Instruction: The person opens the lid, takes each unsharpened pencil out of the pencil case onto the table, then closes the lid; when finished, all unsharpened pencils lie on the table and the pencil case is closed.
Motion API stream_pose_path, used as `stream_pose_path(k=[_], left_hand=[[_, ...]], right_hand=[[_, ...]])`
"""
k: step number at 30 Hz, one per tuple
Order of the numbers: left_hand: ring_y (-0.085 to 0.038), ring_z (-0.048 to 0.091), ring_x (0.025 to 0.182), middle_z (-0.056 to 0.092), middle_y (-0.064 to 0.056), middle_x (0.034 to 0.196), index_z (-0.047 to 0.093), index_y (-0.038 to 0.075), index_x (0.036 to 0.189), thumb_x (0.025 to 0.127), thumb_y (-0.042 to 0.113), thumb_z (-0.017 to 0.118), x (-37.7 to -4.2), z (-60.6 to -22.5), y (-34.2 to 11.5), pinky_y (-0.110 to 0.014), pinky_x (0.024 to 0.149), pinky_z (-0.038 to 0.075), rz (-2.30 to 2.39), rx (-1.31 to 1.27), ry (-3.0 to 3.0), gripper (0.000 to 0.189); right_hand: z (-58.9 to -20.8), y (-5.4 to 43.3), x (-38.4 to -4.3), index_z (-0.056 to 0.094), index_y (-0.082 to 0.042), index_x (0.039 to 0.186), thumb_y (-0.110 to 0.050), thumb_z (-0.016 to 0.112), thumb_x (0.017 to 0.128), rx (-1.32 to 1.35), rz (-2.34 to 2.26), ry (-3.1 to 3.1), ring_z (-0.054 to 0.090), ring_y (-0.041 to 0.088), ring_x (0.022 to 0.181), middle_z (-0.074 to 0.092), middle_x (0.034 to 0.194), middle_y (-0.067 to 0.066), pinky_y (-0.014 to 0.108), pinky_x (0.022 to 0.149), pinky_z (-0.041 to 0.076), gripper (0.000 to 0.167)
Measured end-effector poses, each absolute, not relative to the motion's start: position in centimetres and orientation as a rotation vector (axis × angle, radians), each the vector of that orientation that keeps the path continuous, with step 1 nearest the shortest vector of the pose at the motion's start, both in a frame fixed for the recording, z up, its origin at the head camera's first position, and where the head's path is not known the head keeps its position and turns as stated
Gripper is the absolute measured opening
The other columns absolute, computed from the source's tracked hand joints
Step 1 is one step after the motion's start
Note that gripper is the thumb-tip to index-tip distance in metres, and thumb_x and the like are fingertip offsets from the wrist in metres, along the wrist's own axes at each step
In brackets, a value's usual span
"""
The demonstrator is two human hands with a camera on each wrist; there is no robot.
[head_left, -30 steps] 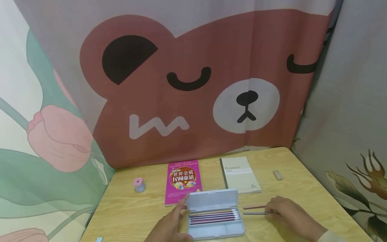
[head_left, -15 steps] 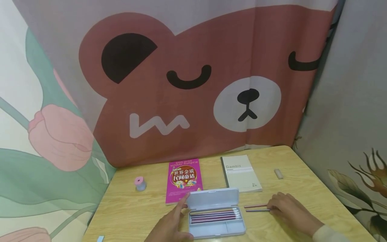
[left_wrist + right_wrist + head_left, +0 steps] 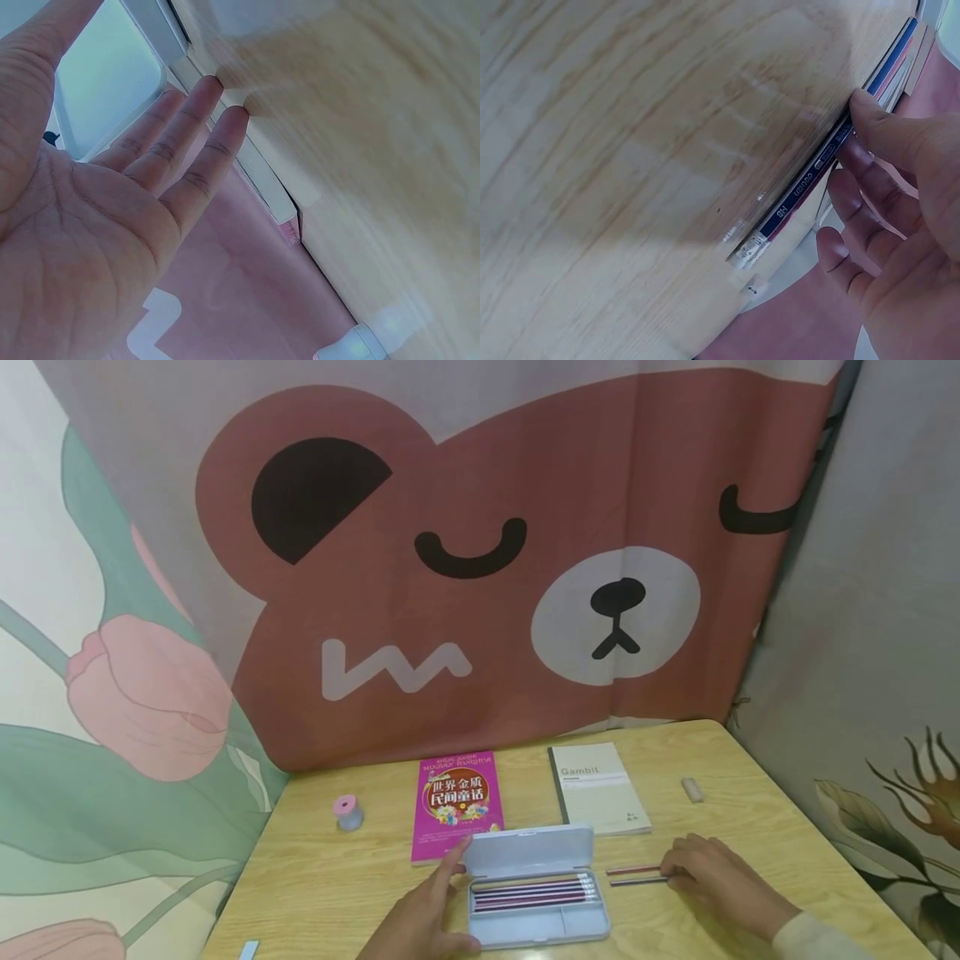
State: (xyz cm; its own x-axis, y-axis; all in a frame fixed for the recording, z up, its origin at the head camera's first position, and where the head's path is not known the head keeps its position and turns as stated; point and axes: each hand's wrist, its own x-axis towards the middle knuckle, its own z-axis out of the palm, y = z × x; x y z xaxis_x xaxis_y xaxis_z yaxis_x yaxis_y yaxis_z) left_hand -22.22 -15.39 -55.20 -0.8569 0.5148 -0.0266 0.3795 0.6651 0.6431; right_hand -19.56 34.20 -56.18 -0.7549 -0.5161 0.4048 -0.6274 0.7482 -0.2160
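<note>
An open pale blue pencil case (image 3: 517, 930) lies at the front middle of the table, its lid (image 3: 528, 852) tipped up. Several dark red and blue pencils (image 3: 528, 895) with white eraser ends fill its upper compartment. My left hand (image 3: 420, 906) is at the case's left end, index fingertip by the lid and thumb by the front corner; its fingers look straight in the left wrist view. Right of the case, my right hand (image 3: 723, 885) pinches a blue pencil (image 3: 802, 184) marked HB, low at the tabletop. A reddish pencil (image 3: 630, 870) lies alongside it.
Behind the case are a pink book (image 3: 457, 810) and a cream notebook (image 3: 600, 793). An eraser (image 3: 692, 790) sits at the right, and a pink-topped small cylinder (image 3: 348, 812) at the left. A light blue piece (image 3: 249, 950) lies near the front left. A bear-print curtain (image 3: 480, 610) hangs behind.
The head view has shifted slightly. My right hand has stayed by the two pencils with only slight finger movement, and my left hand has kept its place at the case.
</note>
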Motion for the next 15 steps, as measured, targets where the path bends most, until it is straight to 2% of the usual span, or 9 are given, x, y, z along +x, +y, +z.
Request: stream_pose_path(k=[7,11,15], left_hand=[[-0.034,0.067,0.137,0.065,-0.004,0.155,0.002,0.048,0.176,0.079,0.051,0.099,-22.1,-55.1,-15.5,-0.063,0.111,0.057,0.974,0.728,2.661,0.137],[-0.034,0.066,0.138,0.065,-0.004,0.155,0.003,0.047,0.176,0.079,0.051,0.099,-22.0,-54.9,-15.4,-0.063,0.112,0.057,0.973,0.715,2.657,0.136],[-0.036,0.066,0.138,0.065,-0.004,0.155,0.004,0.048,0.176,0.079,0.051,0.099,-21.9,-54.8,-15.3,-0.064,0.112,0.057,0.974,0.691,2.654,0.136]], right_hand=[[-55.4,32.8,-19.5,0.077,-0.029,0.099,-0.016,0.092,0.088,0.897,0.514,-2.640,0.052,-0.007,0.084,0.067,0.097,-0.022,0.023,0.065,0.047,0.023],[-54.2,30.0,-19.5,0.079,-0.030,0.100,-0.025,0.088,0.094,0.906,0.474,-2.685,0.055,-0.005,0.086,0.067,0.098,-0.022,0.027,0.068,0.052,0.012],[-53.3,26.6,-19.6,0.082,-0.028,0.104,-0.028,0.085,0.097,0.970,0.420,-2.663,0.062,0.001,0.090,0.068,0.101,-0.020,0.030,0.075,0.058,0.008]])
